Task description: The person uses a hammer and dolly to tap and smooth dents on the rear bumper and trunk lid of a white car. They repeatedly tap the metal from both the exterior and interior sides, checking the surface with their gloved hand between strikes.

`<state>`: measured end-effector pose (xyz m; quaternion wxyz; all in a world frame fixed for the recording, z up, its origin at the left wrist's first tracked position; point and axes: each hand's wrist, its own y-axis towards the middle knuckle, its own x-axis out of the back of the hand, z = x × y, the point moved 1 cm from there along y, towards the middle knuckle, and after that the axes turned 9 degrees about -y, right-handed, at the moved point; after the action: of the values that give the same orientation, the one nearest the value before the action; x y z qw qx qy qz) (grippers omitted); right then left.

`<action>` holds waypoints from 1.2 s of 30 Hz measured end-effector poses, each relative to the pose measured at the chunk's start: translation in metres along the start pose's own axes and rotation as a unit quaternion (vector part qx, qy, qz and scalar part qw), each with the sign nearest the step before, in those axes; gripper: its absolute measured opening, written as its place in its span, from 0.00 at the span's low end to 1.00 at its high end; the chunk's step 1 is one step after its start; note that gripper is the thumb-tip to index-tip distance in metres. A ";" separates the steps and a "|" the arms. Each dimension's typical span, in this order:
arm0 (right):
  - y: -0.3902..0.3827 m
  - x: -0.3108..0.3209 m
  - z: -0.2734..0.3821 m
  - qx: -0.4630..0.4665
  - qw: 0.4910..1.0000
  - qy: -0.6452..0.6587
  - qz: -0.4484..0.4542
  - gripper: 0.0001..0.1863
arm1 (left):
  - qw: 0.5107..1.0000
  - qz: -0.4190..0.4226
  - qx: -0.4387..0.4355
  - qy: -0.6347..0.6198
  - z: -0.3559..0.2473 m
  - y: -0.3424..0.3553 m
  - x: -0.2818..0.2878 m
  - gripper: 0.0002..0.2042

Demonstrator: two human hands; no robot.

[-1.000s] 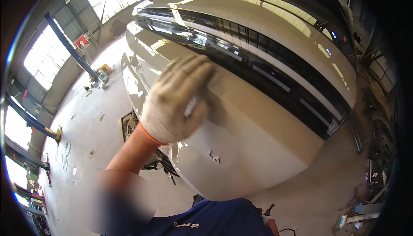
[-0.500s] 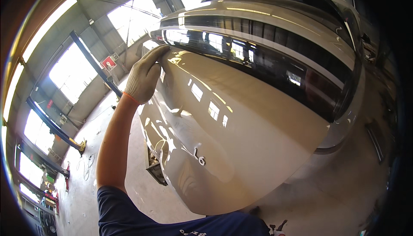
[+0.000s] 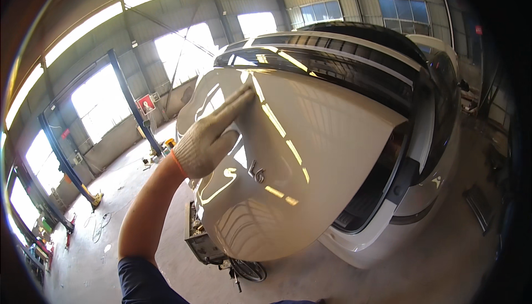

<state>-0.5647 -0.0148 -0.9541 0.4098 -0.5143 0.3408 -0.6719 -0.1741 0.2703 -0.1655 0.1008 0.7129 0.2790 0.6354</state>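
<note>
My left hand (image 3: 208, 138), in a white knit glove with an orange cuff, lies flat with its fingers stretched out on the glossy white trunk lid (image 3: 316, 149) of a white car. The lid is raised and tilted toward me. Under its right edge the dark trunk opening (image 3: 377, 193) shows above the white rear bumper (image 3: 354, 243). The dark rear window (image 3: 343, 60) runs along the lid's top. My bare forearm comes up from the lower left. My right hand is out of view.
This is a workshop hall with large bright windows. Blue lift posts (image 3: 130, 101) (image 3: 66, 162) stand on the left on the concrete floor. A low wheeled cart (image 3: 208, 243) sits under the lid. Tools and clutter lie along the left wall (image 3: 39, 237).
The trunk lid has swung up, and a gap to the trunk interior now shows on the right. My left hand stayed on the lid and shifted from its upper edge onto its face.
</note>
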 end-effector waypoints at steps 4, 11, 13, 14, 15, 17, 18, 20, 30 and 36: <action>-0.005 0.000 0.011 0.053 0.998 -0.024 -0.003 0.22 | 0.992 0.048 0.088 -0.072 -0.025 -0.063 0.030 0.30; 0.005 0.013 -0.034 0.263 0.963 -0.038 -0.043 0.23 | 0.977 -0.179 0.088 -0.070 -0.059 -0.178 0.019 0.24; -0.004 0.015 -0.030 0.338 0.935 -0.077 -0.073 0.23 | 0.947 -0.287 0.118 -0.077 -0.056 -0.224 -0.002 0.23; -0.011 0.021 -0.017 0.361 0.911 -0.152 -0.130 0.23 | 0.928 -0.306 0.169 -0.127 -0.054 -0.244 -0.023 0.22; -0.044 0.021 0.014 0.383 0.876 -0.230 -0.180 0.23 | 0.915 -0.309 0.213 -0.150 -0.053 -0.267 -0.046 0.20; -0.146 0.022 0.077 0.377 0.898 -0.186 -0.133 0.31 | 0.888 -0.310 0.279 -0.192 -0.047 -0.308 -0.099 0.17; -0.183 0.018 0.103 0.408 0.890 -0.169 -0.114 0.30 | 0.871 -0.279 0.336 -0.226 -0.041 -0.338 -0.136 0.15; -0.261 0.025 0.131 0.498 0.857 -0.095 -0.088 0.25 | 0.855 -0.183 0.407 -0.264 -0.070 -0.345 -0.194 0.16; -0.395 -0.007 0.232 0.648 0.726 0.111 0.203 0.17 | 0.600 -0.120 0.462 -0.642 -0.107 -0.282 -0.281 0.19; -0.395 0.023 0.291 0.760 0.644 0.020 0.086 0.24 | 0.549 -0.309 0.409 -0.661 -0.061 -0.215 -0.299 0.21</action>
<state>-0.3644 0.1243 -0.5277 0.7054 0.0230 -0.2389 -0.6670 -0.3022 0.2772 -0.5158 0.1437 0.7659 0.5666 -0.2677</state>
